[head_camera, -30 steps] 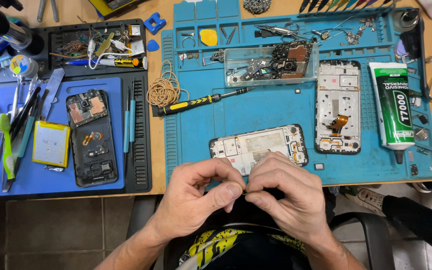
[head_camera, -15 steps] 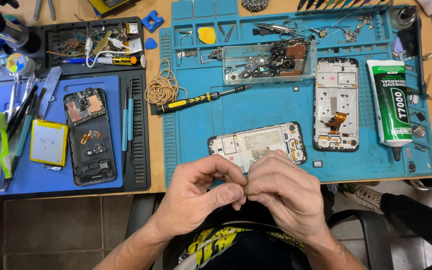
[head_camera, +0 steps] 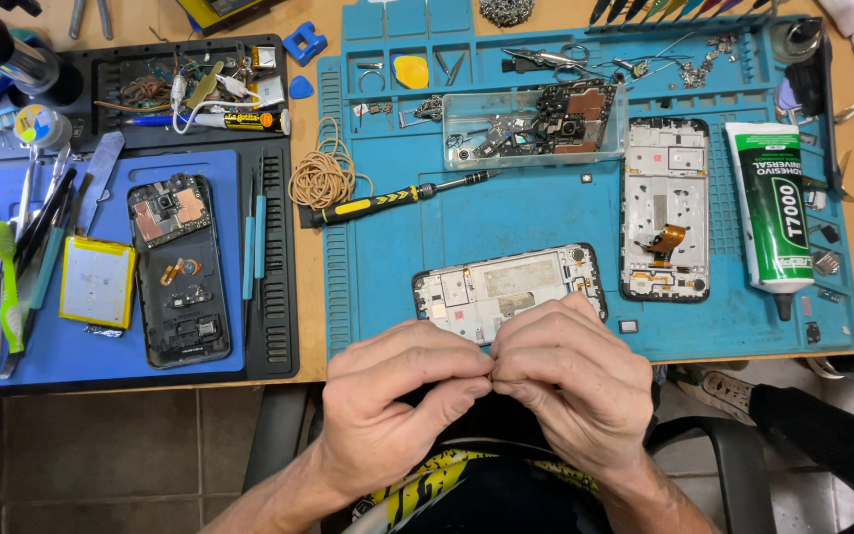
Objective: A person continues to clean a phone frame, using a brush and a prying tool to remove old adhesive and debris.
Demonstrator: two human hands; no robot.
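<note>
Pinching together at the near edge of the bench, the left hand (head_camera: 392,410) and right hand (head_camera: 570,386) meet fingertip to fingertip — whatever sits between them is too small to make out, so I cannot tell what they grip. Just beyond the knuckles, touching distance from the right hand, a phone frame (head_camera: 506,290) lies flat on the teal repair mat (head_camera: 546,213): white inside, dark-rimmed, its length running left to right. A second phone frame (head_camera: 665,208) lies upright to the right, with an orange flex cable at its middle. Farther back, a clear plastic tray (head_camera: 534,125) holds a circuit board and loose small parts. A yellow-and-black screwdriver (head_camera: 397,201) and a coil of rubber bands (head_camera: 323,178) lie left of it — a green glue tube (head_camera: 778,213) on the right.
</note>
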